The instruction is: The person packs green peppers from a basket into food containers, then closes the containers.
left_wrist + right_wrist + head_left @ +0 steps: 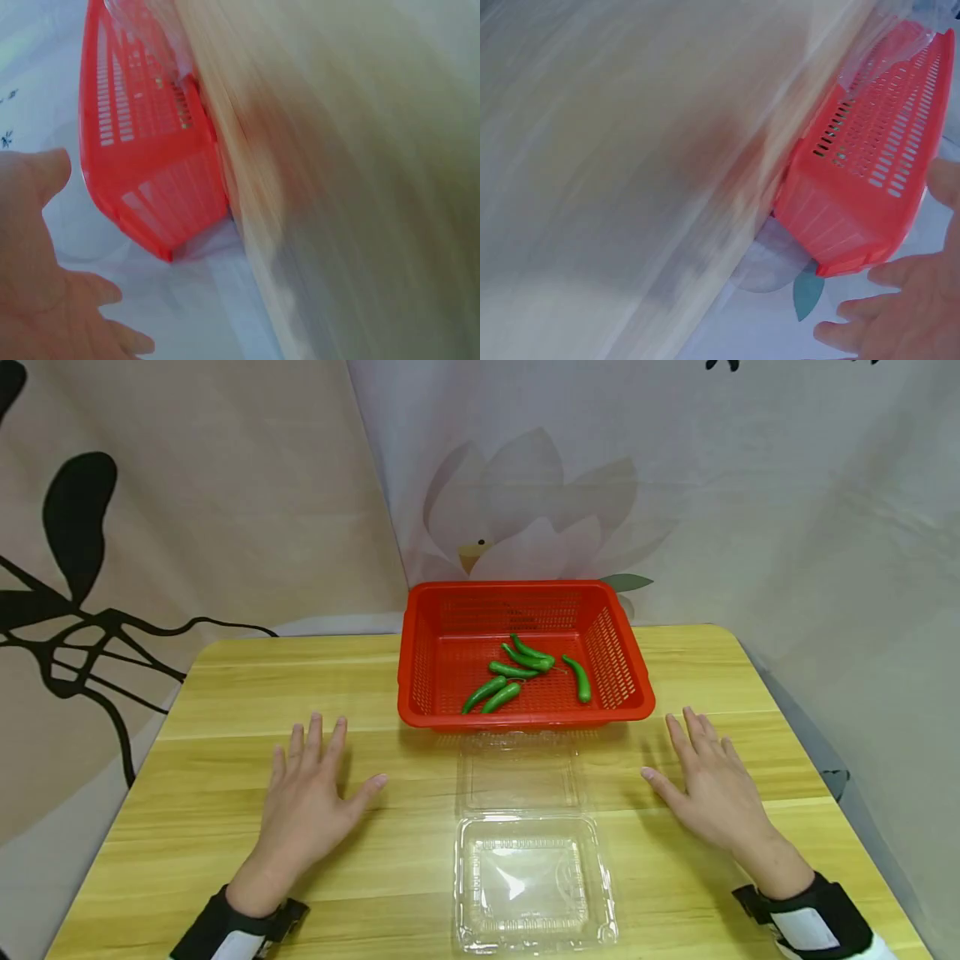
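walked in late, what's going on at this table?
A person has both hands out over the table, fingers extended, holding nothing: the left hand and right hand are on either side of an open clear plastic container. Behind the container, at the far side of the table, a red basket holds a few green peppers. Neither hand is touching the basket, peppers or container.

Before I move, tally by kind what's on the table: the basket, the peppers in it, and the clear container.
Red basket: 1
Green peppers, all inside the basket: 6
Clear container, lid open, counted as one: 1
Total: 8
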`<state>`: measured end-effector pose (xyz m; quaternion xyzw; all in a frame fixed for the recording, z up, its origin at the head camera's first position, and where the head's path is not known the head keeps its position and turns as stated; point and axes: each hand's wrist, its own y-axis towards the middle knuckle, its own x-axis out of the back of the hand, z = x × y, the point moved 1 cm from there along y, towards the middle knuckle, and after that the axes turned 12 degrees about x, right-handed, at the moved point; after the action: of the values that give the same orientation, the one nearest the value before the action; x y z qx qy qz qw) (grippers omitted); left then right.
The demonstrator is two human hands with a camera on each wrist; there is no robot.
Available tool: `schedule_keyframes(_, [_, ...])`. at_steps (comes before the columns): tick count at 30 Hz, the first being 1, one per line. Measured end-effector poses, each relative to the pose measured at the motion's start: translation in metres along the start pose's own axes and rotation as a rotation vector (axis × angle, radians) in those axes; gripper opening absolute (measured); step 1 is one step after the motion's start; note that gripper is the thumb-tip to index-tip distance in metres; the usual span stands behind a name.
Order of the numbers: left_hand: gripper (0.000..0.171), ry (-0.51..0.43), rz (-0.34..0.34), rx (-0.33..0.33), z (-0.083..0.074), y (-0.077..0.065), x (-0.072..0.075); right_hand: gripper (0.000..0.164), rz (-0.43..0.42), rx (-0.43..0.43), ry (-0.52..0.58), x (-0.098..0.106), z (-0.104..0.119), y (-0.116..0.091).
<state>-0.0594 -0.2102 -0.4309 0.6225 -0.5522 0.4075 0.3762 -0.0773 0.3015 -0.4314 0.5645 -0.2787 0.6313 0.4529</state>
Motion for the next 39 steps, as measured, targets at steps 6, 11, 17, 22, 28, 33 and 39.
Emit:
schedule_keyframes(6, [0.09, -0.095, -0.039, -0.025, -0.012, -0.005, -0.005, 0.078, -0.062, 0.009, 0.022, 0.004, 0.015, -0.001])
schedule_keyframes(11, [0.084, -0.173, -0.069, -0.038, -0.019, -0.007, -0.008, 0.071, -0.055, -0.005, 0.073, 0.002, 0.03, 0.002])
schedule_keyframes(17, [0.077, -0.276, -0.028, -0.037, -0.031, -0.008, -0.017, 0.063, -0.038, -0.024, 0.143, -0.005, 0.041, 0.006])
schedule_keyframes(22, [0.069, -0.418, 0.111, 0.014, -0.042, -0.01, -0.025, 0.056, -0.033, -0.036, 0.194, -0.01, 0.048, 0.011])
schedule_keyframes(28, [0.052, -0.606, 0.273, 0.121, -0.056, -0.012, -0.031, 0.051, -0.012, -0.082, 0.295, -0.016, 0.055, 0.013])
schedule_keyframes(33, [0.036, -0.65, 0.328, 0.167, -0.064, -0.014, -0.035, 0.046, -0.012, -0.093, 0.385, -0.021, 0.061, 0.016])
schedule_keyframes(39, [0.025, -0.807, 0.496, 0.215, -0.069, -0.014, -0.04, 0.04, 0.002, -0.1, 0.441, -0.028, 0.068, 0.018])
